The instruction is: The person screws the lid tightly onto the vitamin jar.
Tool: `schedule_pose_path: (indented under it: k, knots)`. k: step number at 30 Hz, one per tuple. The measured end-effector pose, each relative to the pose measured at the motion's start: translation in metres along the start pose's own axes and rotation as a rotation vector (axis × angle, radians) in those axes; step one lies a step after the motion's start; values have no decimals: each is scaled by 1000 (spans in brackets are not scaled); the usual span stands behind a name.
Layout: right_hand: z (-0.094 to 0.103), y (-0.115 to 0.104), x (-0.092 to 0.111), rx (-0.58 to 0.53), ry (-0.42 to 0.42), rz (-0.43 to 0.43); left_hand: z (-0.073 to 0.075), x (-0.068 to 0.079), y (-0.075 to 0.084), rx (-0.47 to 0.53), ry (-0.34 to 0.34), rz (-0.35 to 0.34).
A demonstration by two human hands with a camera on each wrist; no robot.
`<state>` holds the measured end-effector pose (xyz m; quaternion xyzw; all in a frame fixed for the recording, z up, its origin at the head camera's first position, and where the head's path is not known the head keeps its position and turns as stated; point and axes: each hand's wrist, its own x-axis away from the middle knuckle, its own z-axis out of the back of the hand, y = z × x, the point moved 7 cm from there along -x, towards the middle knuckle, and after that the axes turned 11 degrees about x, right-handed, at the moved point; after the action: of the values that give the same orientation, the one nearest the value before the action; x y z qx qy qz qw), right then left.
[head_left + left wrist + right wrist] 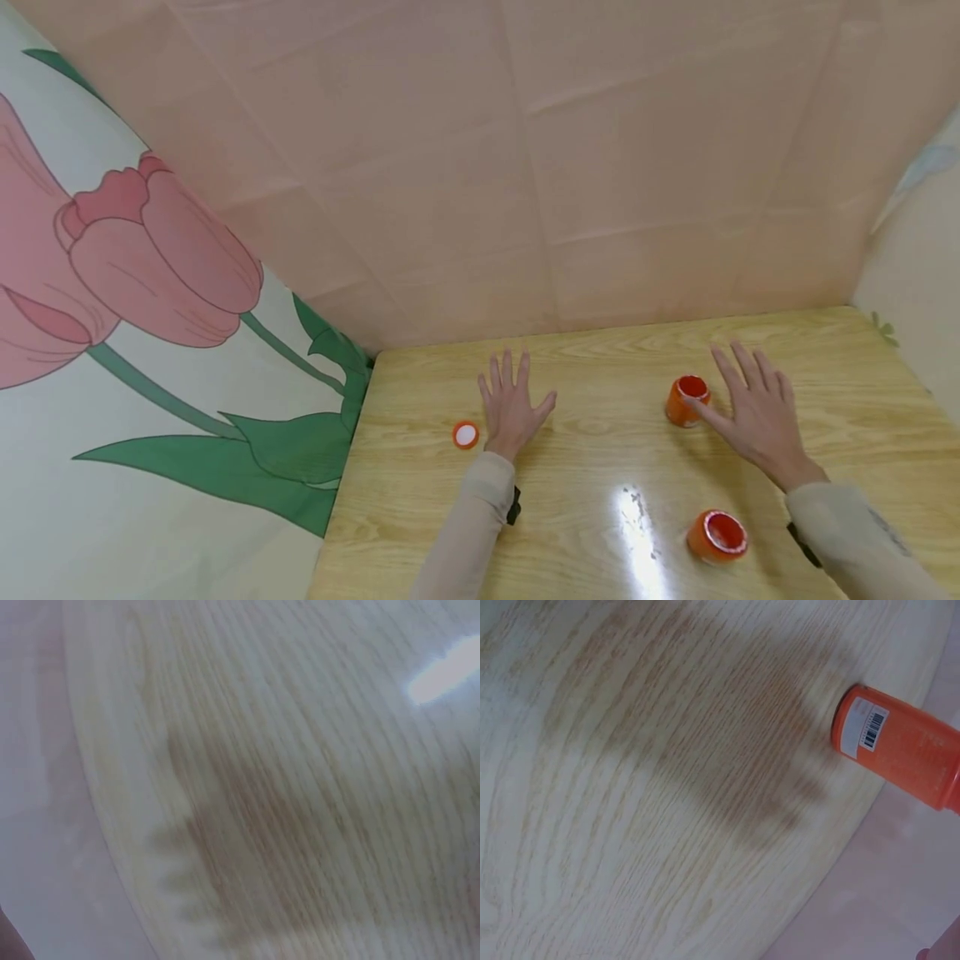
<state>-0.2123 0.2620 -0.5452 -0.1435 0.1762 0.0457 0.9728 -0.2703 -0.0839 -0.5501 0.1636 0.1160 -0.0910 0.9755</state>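
Both hands hover over a wood-grain table with fingers spread, holding nothing. My left hand [512,414] is just right of a small round orange lid [466,434] with a white centre. An open orange jar [682,404] with a red inside stands upright beside my right hand [767,425], whose thumb overlaps it in the head view. In the right wrist view the jar [900,746] shows a white barcode label. A second open orange jar [708,537] stands nearer the front. The left wrist view catches only the hand's shadow on the tabletop.
The wood-grain table [585,467] ends at the back against a creased pinkish-beige sheet [525,183]. To the left hangs a white cloth with a large pink tulip [165,250] printed on it. A pale wall covering [918,275] closes the right side.
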Motion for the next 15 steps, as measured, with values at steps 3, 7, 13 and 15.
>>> schedule_pose_path:
  k: [3, 7, 13, 15]
  knots:
    - [1, 0, 3, -16, -5, -16, 0, 3, -1, -1, -8, 1]
    - [2, 1, 8, -50, -14, -35, 0, 9, -4, 26, -33, 28]
    - [4, 1, 15, -90, 5, -37, -3, 18, -9, 50, -36, 36]
    - [4, 1, 18, -102, 8, -39, -3, 20, -10, 39, -25, 29]
